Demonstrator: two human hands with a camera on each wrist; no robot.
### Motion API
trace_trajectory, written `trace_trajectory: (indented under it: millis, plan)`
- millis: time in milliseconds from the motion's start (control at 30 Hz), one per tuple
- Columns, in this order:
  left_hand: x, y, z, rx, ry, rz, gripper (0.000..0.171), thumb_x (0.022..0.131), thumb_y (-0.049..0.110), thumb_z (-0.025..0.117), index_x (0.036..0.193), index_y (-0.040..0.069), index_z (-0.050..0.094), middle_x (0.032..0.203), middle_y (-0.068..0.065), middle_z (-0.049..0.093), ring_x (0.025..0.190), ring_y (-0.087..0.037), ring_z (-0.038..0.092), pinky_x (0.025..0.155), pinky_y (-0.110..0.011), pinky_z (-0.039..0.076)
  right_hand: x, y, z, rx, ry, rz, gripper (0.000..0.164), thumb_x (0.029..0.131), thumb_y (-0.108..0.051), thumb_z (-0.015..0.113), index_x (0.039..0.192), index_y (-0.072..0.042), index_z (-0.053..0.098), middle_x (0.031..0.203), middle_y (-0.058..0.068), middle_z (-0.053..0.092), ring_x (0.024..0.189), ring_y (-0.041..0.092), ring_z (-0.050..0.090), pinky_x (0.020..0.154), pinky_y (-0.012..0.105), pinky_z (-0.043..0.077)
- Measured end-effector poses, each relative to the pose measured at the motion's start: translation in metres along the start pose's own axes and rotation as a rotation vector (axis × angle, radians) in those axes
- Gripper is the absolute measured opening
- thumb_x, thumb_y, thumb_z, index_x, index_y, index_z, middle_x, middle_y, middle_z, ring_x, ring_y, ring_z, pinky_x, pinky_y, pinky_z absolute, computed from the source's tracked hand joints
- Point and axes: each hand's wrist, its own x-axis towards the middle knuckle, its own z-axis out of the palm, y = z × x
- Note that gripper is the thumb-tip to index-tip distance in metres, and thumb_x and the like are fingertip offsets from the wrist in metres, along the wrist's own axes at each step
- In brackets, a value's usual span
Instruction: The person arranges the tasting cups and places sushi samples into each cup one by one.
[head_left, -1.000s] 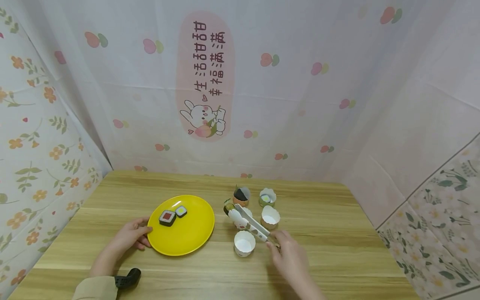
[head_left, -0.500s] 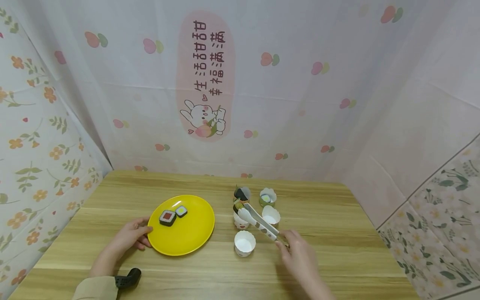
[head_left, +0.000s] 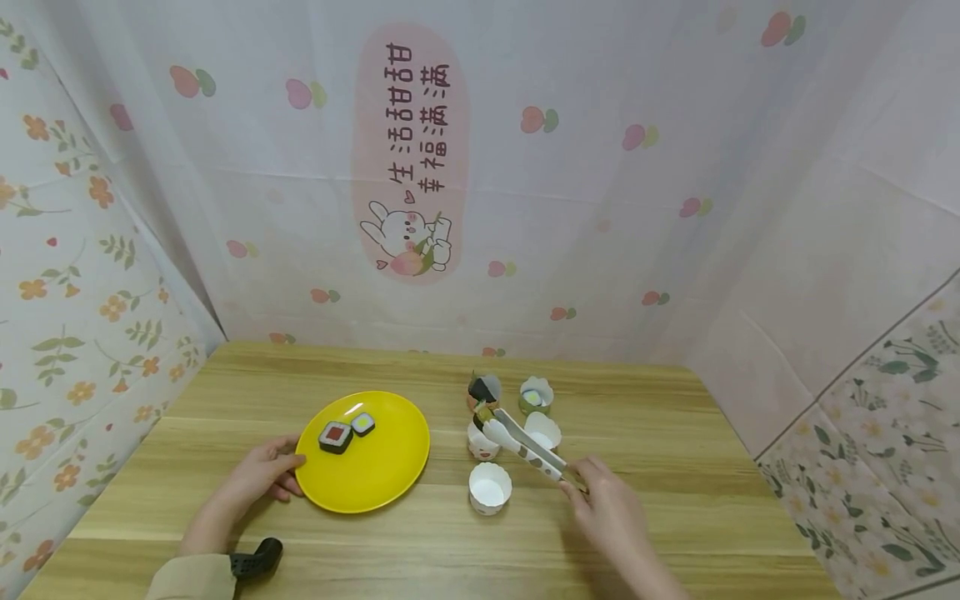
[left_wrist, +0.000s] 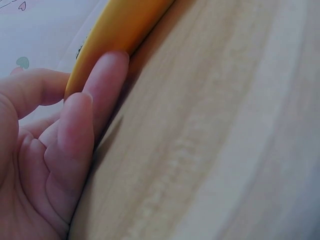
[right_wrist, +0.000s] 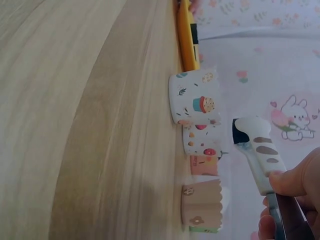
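My left hand (head_left: 258, 477) pinches the left rim of a yellow plate (head_left: 367, 482), thumb on top and fingers below in the left wrist view. On the plate sit a square sushi roll (head_left: 335, 436) with a red centre and a smaller roll (head_left: 363, 424) with a yellow-green centre. My right hand (head_left: 606, 507) grips white-headed tongs with brown patches (head_left: 529, 452). Between their tips is a dark-sided sushi piece (head_left: 482, 414) with a greenish top, over the mouth of a white paper cup (head_left: 483, 445). The right wrist view shows that piece (right_wrist: 240, 131) above the cups' rims.
Nearest stands a white paper cup (head_left: 490, 492); another (head_left: 543, 433) is right of the tongs. Behind, an orange cup (head_left: 480, 406) holds a black-and-white rice ball (head_left: 484, 388), and a green cup (head_left: 535, 406) holds a small roll. A printed curtain (head_left: 600, 250) backs the wooden table.
My right hand has moved right and slightly toward me, carrying the tongs and sushi piece from left of the middle cup to over it. My left hand and the plate stay put.
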Motion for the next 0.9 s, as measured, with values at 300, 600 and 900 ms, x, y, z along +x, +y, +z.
trace_trajectory:
  millis: [300, 600, 900]
  plan:
    - [0.0001, -0.0008, -0.0005, -0.017, -0.015, 0.008, 0.061, 0.098, 0.014, 0.051, 0.143, -0.016, 0.022, 0.081, -0.012, 0.065, 0.065, -0.025, 0.064, 0.055, -0.028, 0.054, -0.0012, 0.0061, 0.0024, -0.032, -0.001, -0.019, 0.023, 0.072, -0.011, 0.084, 0.089, -0.008, 0.07, 0.079, -0.007, 0.056, 0.053, 0.0, 0.039, 0.042, 0.02, 0.033]
    - [0.0002, -0.0016, 0.0007, -0.007, -0.008, 0.022, 0.059, 0.099, 0.014, 0.05, 0.143, -0.015, 0.023, 0.081, -0.012, 0.064, 0.065, -0.026, 0.065, 0.055, -0.03, 0.055, 0.0012, 0.0064, 0.0055, -0.046, -0.049, -0.002, 0.023, 0.073, -0.011, 0.083, 0.092, -0.006, 0.07, 0.082, -0.004, 0.058, 0.048, 0.0, 0.035, 0.038, 0.019, 0.03]
    - [0.0006, -0.0032, 0.0, -0.003, -0.012, 0.021, 0.06, 0.1, 0.015, 0.049, 0.143, -0.016, 0.021, 0.079, -0.011, 0.065, 0.064, -0.026, 0.065, 0.054, -0.029, 0.054, 0.0018, 0.0058, 0.0069, -0.04, -0.087, 0.018, 0.024, 0.074, -0.012, 0.082, 0.094, -0.004, 0.07, 0.086, 0.001, 0.061, 0.048, 0.001, 0.038, 0.039, 0.019, 0.033]
